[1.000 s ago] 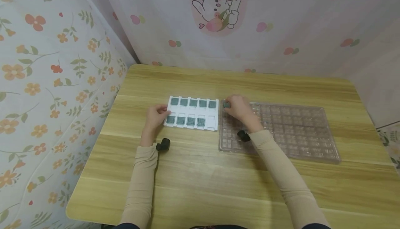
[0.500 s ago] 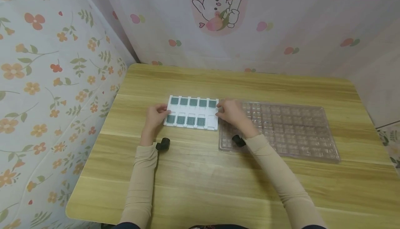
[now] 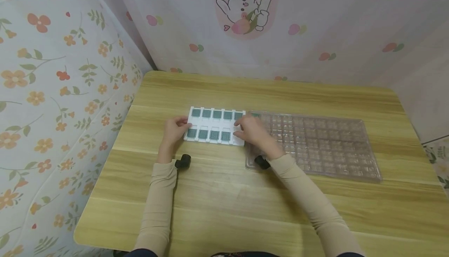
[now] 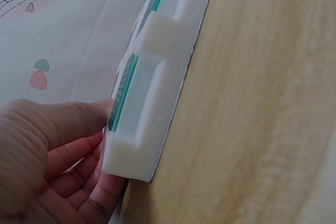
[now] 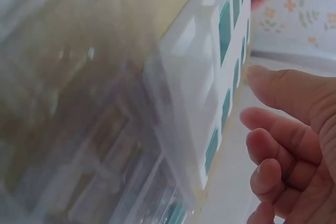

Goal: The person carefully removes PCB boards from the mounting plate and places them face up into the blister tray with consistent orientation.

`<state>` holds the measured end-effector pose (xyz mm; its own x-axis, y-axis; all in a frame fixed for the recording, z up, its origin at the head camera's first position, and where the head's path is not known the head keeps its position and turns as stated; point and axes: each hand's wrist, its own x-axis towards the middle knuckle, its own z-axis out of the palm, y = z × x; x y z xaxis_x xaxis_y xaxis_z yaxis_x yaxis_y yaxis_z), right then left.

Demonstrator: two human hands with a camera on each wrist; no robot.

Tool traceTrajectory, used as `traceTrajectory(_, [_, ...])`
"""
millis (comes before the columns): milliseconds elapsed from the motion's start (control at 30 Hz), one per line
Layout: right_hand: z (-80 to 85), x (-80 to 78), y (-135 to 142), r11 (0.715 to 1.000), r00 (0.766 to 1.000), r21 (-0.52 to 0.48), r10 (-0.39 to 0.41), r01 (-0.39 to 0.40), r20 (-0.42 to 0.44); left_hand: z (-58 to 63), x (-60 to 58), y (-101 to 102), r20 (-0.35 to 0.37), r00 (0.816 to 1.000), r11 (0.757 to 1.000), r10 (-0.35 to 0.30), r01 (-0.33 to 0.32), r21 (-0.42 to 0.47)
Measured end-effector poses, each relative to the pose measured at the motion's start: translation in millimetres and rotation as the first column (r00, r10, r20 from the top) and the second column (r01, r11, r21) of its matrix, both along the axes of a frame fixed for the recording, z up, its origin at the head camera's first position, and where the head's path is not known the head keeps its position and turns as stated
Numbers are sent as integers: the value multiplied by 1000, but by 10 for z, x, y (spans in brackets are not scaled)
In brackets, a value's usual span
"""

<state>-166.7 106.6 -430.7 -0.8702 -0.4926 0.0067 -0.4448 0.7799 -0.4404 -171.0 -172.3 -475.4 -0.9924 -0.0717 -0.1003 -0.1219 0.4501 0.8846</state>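
A white plastic tray (image 3: 210,123) holds two rows of green square chips (image 3: 214,136), several in each row. My left hand (image 3: 173,132) grips the tray's left end, thumb on top and fingers beneath, as the left wrist view shows. My right hand (image 3: 251,130) hovers over the tray's right end, its thumb and fingers apart and loosely bent with nothing between them. It overlaps the rightmost chip of the far row. One green chip (image 3: 256,115) sits in the far left corner pocket of the clear plastic tray (image 3: 327,144), just right of the white one.
The clear tray has many small pockets and lies flat on the wooden table (image 3: 217,202). A patterned curtain (image 3: 175,23) hangs behind the table, and a floral curtain (image 3: 52,132) runs along the left side. Small black cameras (image 3: 183,162) are worn on both wrists.
My right hand has let go of a green chip at the clear tray's far left corner and moved left over the white tray's right end. My left hand has stayed in place.
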Motion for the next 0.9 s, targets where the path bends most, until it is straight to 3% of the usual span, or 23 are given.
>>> traceTrajectory(267, [-51, 34, -109, 998, 997, 21, 59, -58, -46, 11, 3, 3, -1, 1000, 1000, 2, -2, -10])
traceTrajectory(600, [-58, 83, -217, 998, 998, 14, 63, -63, -4, -19, -5, -17, -16, 1000, 1000, -6, 6, -13])
traceTrajectory(900, [-111, 75, -265, 995, 998, 79, 59, -58, -10, -16, -4, -4, -15, 1000, 1000, 6, -6, -17])
